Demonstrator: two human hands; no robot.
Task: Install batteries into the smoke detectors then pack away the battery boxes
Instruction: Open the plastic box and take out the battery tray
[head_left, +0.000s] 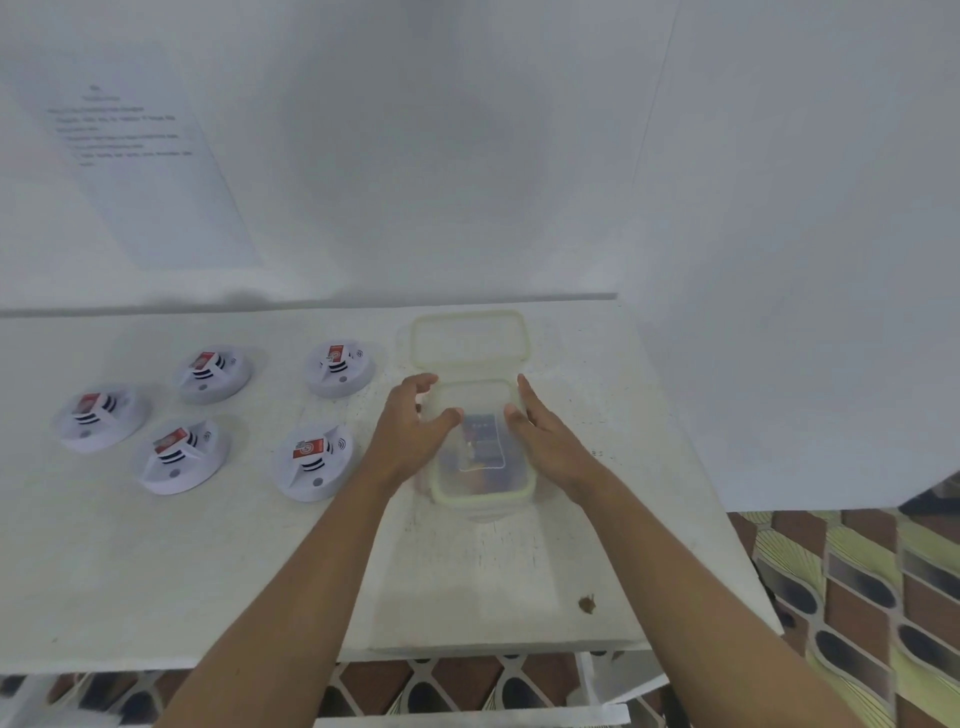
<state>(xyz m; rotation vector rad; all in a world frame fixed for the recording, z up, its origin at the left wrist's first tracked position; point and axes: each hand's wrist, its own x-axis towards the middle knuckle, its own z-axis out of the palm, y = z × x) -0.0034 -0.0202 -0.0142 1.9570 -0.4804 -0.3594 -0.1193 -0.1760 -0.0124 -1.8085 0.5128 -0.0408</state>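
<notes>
A clear plastic container (511, 496) with a pale yellow rim stands on the white table (208, 561), with dark battery boxes (483, 447) showing blurred inside it. My left hand (410, 431) rests on its left rim, fingers loosely curved and thumb lying over the top. My right hand (545, 441) lies flat along its right edge with straight fingers. Just behind lies a second clear rectangular piece (467, 340), probably a lid. Several white round smoke detectors with red labels sit to the left, the nearest (314, 462).
White walls close off the back and the right side. A printed paper sheet (140, 150) hangs on the back wall at left. A small brown speck (587, 604) lies near the table's front right corner. Patterned floor (857, 597) shows beyond the table edges.
</notes>
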